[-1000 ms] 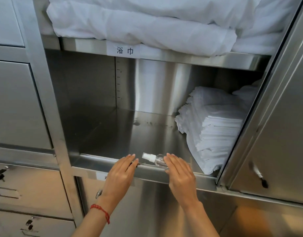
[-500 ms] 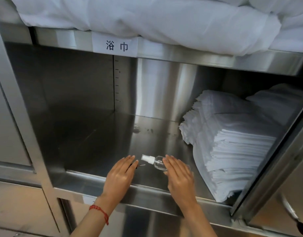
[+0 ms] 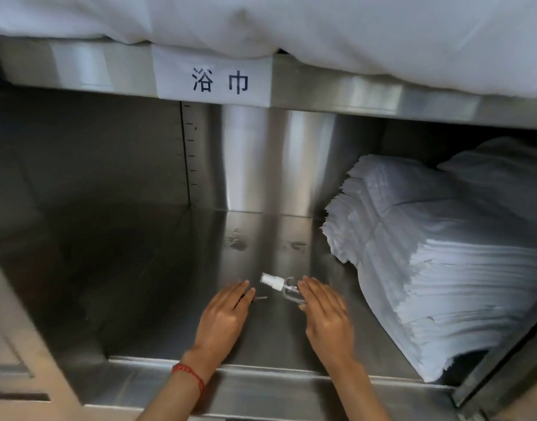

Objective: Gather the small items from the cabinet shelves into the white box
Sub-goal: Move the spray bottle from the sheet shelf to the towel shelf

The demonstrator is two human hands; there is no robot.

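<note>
On the shelf (image 3: 170, 299), a bottle (image 3: 281, 286) lies between flat, spread hands: left (image 3: 221, 322), right (image 3: 326, 319). Light, slick, likely rolls; pinch its body.

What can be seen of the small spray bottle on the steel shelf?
The spray bottle is small, with a clear, seemingly plastic body and a white pump nozzle. It lies on its side on the steel shelf, nozzle pointing left and away. It sits near the front, between the two hands. The right hand covers its base end, fingertips at or on the body; the left hand lies apart from it. No contents are discernible. The stacked white cloths lie apart to its right.
</note>
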